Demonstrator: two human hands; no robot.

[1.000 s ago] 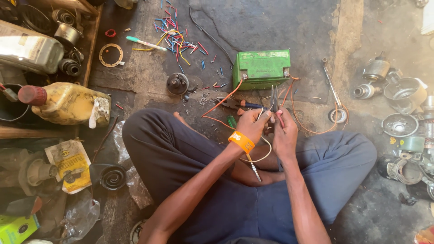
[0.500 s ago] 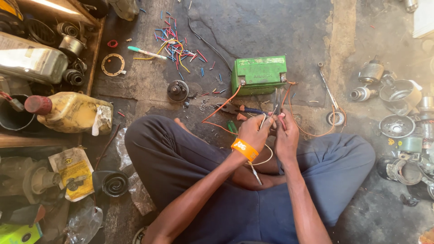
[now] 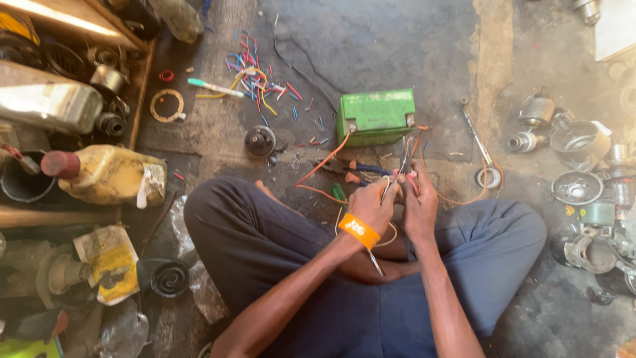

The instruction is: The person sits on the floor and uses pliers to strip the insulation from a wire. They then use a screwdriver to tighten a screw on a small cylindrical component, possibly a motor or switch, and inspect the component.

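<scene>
Both hands (image 3: pixel 396 202) pinching thin wires (image 3: pixel 405 156), boxy green battery (image 3: pixel 376 117) just beyond

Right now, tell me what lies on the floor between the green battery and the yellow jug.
In the head view, between the green battery and the yellow jug sits a small dark round part, with a few cut wire bits scattered on the concrete.

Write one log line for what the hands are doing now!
left hand: grips thin metal tool | right hand: pinches orange wire | green box-shaped battery: on floor ahead

Yellow plastic jug (image 3: pixel 109 176) with red cap and torn white label, lying at left. Crumpled yellow printed packet (image 3: pixel 109 255) just below, bright green package corner (image 3: pixel 26 348) at bottom left.
</scene>
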